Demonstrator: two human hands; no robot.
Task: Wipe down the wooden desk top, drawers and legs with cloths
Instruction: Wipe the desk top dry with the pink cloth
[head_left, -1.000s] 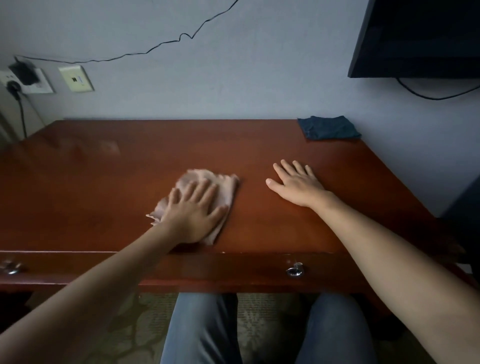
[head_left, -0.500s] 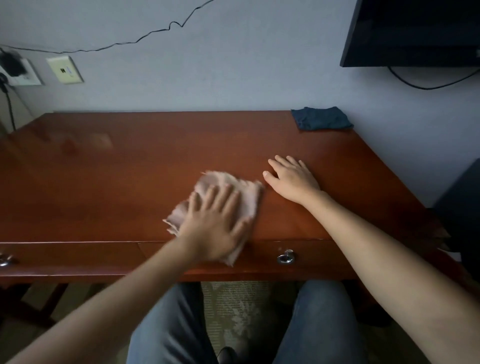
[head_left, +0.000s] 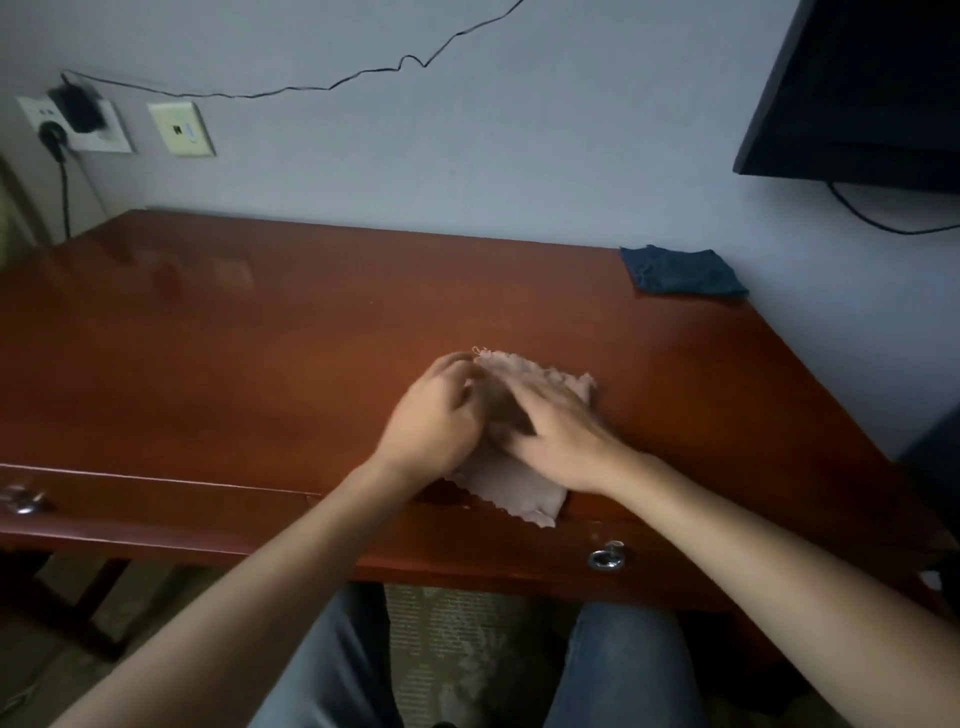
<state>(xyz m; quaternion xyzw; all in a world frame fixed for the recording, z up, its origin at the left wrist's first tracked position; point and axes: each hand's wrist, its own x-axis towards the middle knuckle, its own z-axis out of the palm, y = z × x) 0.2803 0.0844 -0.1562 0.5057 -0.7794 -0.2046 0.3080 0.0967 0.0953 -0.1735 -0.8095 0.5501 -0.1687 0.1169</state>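
Lying near the front edge of the reddish-brown wooden surface (head_left: 260, 364), a crumpled beige cloth (head_left: 524, 488) has both hands on it. The left hand (head_left: 441, 415) curls its fingers, pinching the cloth; the right hand (head_left: 556, 431) presses flat. A folded dark blue cloth (head_left: 680, 273) sits at the back right corner.

Looks like a bedroom or hotel room, dimly lit. Reddish wooden desk (head_left: 260, 338) pushed against a plain pale wall (head_left: 467, 156), drawers with metal ring pulls (head_left: 605, 558) along the front. Dark flat screen (head_left: 872, 88) mounted up right, wall sockets (head_left: 78, 124) with a plugged-in charger at left, patterned carpet (head_left: 467, 639) underfoot.
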